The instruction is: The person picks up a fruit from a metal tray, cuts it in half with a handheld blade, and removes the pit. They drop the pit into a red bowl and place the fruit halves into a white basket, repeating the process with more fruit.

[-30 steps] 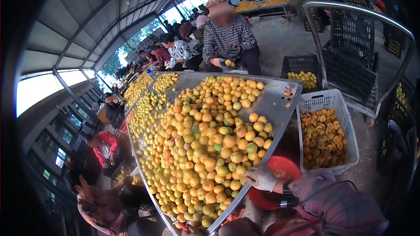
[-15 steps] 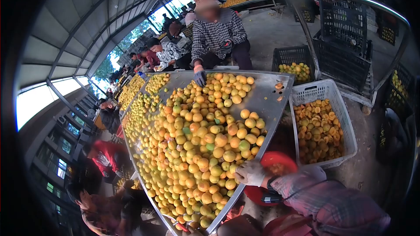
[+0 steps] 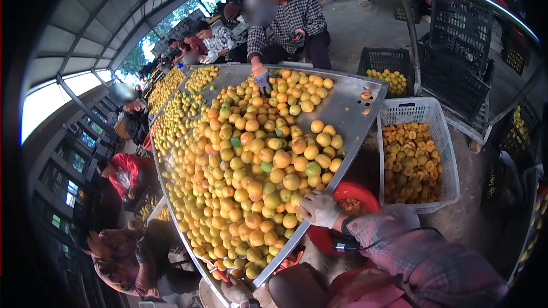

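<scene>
A large metal tray (image 3: 355, 115) slopes in front of me, heaped with yellow-orange apricots (image 3: 251, 188). My right hand (image 3: 321, 209), in a pale glove, is at its near right edge, fingers curled against the nearest apricots; whatever lies under them is hidden. At the tray's bottom corner my left hand (image 3: 237, 292) is closed on a red-handled tool (image 3: 221, 275) with a thin, light-coloured end. Below my right forearm sits a red basin (image 3: 370, 199) holding small brownish pieces. A white crate (image 3: 451, 162) to its right contains split apricot halves (image 3: 412, 162).
Across the tray, a person in a checked shirt (image 3: 308, 14) has a gloved hand (image 3: 261, 77) in the fruit. A black crate (image 3: 383, 57) of fruit stands behind the white one, near a cart (image 3: 456, 74) with stacked crates. Other people sit along the left, including one in red (image 3: 127, 174).
The view has shifted, showing more of my left hand. My right hand stays by the same tray edge. The person opposite has pushed a gloved hand further into the pile.
</scene>
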Demonstrator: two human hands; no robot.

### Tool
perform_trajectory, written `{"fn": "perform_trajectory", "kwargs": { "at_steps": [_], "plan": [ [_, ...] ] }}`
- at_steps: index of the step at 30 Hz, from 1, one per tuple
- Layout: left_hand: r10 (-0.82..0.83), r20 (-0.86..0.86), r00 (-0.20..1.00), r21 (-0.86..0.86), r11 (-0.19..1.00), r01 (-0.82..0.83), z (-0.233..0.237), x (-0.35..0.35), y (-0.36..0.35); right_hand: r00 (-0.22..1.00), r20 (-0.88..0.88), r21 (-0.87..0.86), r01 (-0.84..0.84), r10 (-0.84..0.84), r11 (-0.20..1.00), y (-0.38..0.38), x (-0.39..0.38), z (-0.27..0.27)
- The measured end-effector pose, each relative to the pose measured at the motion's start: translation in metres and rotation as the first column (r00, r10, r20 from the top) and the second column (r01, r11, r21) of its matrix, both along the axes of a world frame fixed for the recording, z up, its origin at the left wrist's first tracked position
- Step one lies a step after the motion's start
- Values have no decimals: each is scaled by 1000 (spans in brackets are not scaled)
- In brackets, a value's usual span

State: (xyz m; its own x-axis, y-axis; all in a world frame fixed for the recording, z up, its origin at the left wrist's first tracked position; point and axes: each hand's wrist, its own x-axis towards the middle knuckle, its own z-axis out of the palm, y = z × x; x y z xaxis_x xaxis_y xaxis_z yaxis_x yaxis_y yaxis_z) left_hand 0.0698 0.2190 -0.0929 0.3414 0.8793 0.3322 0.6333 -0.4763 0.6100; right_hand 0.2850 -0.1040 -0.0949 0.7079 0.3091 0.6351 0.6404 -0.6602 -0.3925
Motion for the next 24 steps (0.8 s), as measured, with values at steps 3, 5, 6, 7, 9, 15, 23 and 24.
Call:
{"fn": "perform_trajectory", "kwargs": {
  "at_steps": [3, 5, 6, 7, 9, 15, 23, 24],
  "plan": [
    [9, -63, 998, 72, 997, -4, -8, -3, 8, 999, -22, -21, -27, 27, 999, 2, 2, -3],
    [-6, -118, 993, 53, 999, 12, -1, -2, 6, 997, -4, -27, -75, 75, 997, 1, 4, -8],
    [-3, -84, 996, 111, 994, 12, -3, -4, 4, 993, -56, -56, -105, 102, 993, -1, 4, -8],
    [2, -78, 997, 129, 992, 8, -8, -4, 7, 994, -53, -58, -96, 93, 994, 0, 5, -7],
    [-13, -102, 995, 154, 988, 28, -9, -6, 10, 995, -50, -65, -94, 91, 993, 0, 4, -6],
    [-23, -108, 994, 72, 997, 31, -4, -5, 7, 997, -14, -36, -81, 81, 996, 0, 4, 0],
    [-15, -137, 990, 26, 999, 18, 7, -2, -1, 993, 65, -66, -93, 97, 993, 0, 5, 4],
    [-12, -135, 991, 22, 1000, 15, 6, -2, -1, 994, 66, -85, -85, 90, 993, -1, 5, 5]
  ]
}}
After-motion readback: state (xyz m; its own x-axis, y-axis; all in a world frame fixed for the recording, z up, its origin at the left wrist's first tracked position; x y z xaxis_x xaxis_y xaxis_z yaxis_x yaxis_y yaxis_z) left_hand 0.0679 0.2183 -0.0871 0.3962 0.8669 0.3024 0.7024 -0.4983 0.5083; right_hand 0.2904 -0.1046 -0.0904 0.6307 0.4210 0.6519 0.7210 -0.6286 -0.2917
